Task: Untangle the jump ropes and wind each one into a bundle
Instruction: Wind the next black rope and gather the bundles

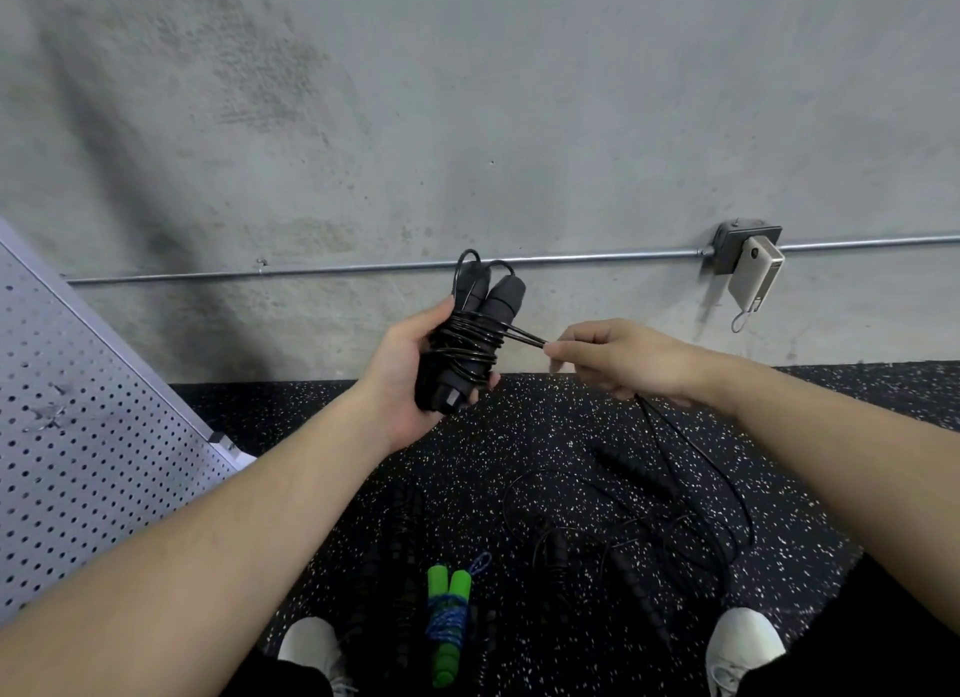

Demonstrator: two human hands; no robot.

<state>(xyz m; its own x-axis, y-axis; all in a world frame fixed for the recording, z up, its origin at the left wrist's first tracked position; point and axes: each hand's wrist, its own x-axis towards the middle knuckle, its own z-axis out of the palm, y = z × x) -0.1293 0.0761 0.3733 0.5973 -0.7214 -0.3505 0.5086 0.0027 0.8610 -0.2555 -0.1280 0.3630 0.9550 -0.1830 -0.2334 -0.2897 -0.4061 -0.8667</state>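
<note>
Floor item: green foam-handled blue rope bundle, wound.
Left hand: grips black foam-handled rope bundle.
Right hand: pinches its thin black cord.
Handling: likely light, springy; hold by the handles.

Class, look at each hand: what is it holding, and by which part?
The left hand grips the black jump rope's two handles around their wound middle. The right hand pinches that rope's cord beside the bundle.

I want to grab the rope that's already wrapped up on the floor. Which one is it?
Look down at the black speckled floor, between the two white shoes. The wrapped rope lies there, nearer the left shoe. It is the only one with bright green handles and a blue cord wound round them; the ropes beside it are all black.
</note>
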